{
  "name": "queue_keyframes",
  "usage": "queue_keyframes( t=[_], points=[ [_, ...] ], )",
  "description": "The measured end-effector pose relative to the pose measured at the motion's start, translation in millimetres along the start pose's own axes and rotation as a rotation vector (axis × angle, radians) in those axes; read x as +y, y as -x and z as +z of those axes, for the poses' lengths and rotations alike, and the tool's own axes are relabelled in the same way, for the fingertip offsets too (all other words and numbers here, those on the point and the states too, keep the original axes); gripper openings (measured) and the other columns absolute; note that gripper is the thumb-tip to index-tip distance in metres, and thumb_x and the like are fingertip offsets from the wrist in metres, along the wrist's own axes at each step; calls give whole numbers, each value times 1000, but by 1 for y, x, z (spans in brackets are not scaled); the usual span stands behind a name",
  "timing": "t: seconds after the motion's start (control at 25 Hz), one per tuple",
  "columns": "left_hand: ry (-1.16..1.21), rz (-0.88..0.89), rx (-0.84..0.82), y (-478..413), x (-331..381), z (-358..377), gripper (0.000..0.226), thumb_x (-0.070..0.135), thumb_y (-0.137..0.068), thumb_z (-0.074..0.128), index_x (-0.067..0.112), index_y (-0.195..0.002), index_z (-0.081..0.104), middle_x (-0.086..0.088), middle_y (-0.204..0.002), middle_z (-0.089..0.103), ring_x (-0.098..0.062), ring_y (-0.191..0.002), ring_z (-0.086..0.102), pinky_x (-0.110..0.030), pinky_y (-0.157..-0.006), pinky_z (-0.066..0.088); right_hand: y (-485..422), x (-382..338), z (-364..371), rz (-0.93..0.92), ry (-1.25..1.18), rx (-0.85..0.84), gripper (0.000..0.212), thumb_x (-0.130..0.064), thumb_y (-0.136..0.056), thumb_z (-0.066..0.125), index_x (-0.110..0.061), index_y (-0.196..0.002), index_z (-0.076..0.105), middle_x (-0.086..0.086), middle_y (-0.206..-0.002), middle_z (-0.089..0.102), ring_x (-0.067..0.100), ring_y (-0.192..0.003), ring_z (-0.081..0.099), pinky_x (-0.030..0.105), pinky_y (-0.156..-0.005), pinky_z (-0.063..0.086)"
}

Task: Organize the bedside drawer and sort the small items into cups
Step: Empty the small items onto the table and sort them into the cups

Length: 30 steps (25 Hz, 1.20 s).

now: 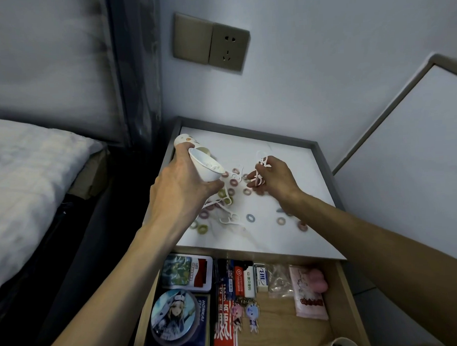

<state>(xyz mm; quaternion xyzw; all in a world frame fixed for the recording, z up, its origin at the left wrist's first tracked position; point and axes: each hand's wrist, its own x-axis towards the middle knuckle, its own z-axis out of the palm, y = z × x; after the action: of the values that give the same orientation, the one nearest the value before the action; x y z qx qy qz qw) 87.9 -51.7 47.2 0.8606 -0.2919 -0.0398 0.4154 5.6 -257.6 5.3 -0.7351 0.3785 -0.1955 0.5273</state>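
My left grip point(182, 186) curls round a white cup point(208, 168), fingers and thumb wrapped about its wall, and holds it tilted with its mouth turned to the right, above the left part of the counter point(291, 155). Something pale lies inside it, but I cannot tell what. Just behind that hand sits a spotted cup point(185, 139), partly hidden. My right grip point(275, 177) pinches a few white floss picks point(260, 169) between thumb and fingertips, near the middle of the counter. Under and between my hands, small coloured rings point(250, 218) lie scattered on the white top, mixed with loose picks point(225, 219). The drawer point(349, 298) stands pulled open below the counter's front edge. Inside it, from the left, lie a round badge point(172, 314) and a tin point(187, 274), then two lighters point(242, 278), an eraser point(261, 275), two figure keychains point(245, 313) and a pink pouch point(308, 293).
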Motion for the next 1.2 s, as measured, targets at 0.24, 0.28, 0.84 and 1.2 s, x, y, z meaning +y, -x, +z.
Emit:
queue_keyframes(
  t=[0.24, 0.28, 0.84, 1.2],
  points=[
    [-1, -2, -5, 1, 0, 0, 78, 42, -73, 83, 24, -133, 37, 0, -116, 64, -28, -99, 63, -37, -75, 49, -6, 8, -10, -44, 273, -8, 22, -20, -93, 56, 1, -88, 61, 12, -88, 74, 19, -69, 60, 36, -64, 46],
    [0, -1, -7, 1, 0, 0, 78, 42, -73, 83, 24, -134, 37, 1, -116, 64, -27, -99, 63, -36, -74, 48, -7, 10, -12, -61, 335, -4, 24, -22, -91, 57, 0, -86, 62, 12, -87, 74, 18, -69, 58, 34, -64, 44],
    [9, 15, -48, 0, -1, 3, 75, 40, -74, 82, 23, -132, 38, -1, -121, 63, -27, -105, 61, -33, -75, 44, 0, -22, -19, -271, 530, -116, 32, -18, -101, 47, -11, -71, 58, -5, -72, 67, 11, -63, 58, 31, -62, 44],
    [80, 79, -127, 1, 1, 10, 77, 38, -67, 84, 28, -128, 39, 5, -108, 66, -20, -92, 65, -42, -75, 54, 29, -121, 16, -879, 1082, -695, 10, -18, -93, 62, -12, -92, 70, -2, -83, 63, 11, -75, 58, 32, -73, 47]
  ],
)
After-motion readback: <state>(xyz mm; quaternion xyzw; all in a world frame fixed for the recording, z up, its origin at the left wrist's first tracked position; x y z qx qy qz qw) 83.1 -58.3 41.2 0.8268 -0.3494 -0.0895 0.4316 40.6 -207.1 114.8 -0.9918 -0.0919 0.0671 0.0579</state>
